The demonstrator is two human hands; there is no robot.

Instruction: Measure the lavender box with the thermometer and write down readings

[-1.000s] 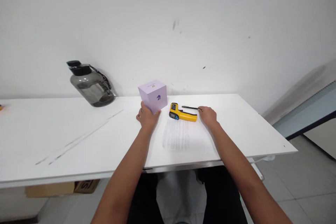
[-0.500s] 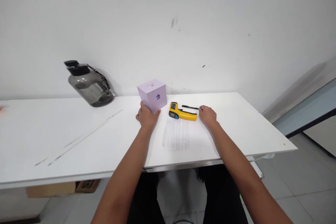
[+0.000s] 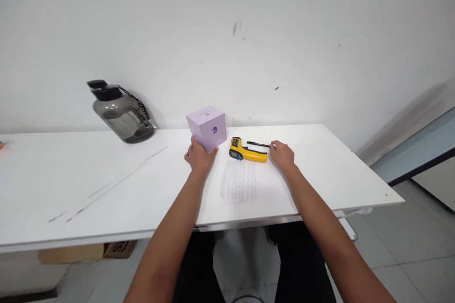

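Grasping by left hand (image 3: pixel 200 158), with thumb and fingers astride, the lower near corner of the lilac packaging box (image 3: pixel 215 133), seated on white tabletop (image 3: pixel 142 199). At right hand (image 3: pixel 282 155): curled fingers at the right end of the black pen (image 3: pixel 258 144); cannot tell whether pinching or merely touching. Between hands: yellow infrared thermometer (image 3: pixel 254 155), laid flat just nearer than the pen. Nearer still: pale sheet with blurred print (image 3: pixel 239 182). To the left, near wall (image 3: pixel 177 33): grey water jug (image 3: pixel 124 120).

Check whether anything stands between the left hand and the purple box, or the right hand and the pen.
Nothing visible. The left hand rests against the purple box; the right hand is at the right end of the pen. The yellow handheld device lies between the hands, blocking neither.
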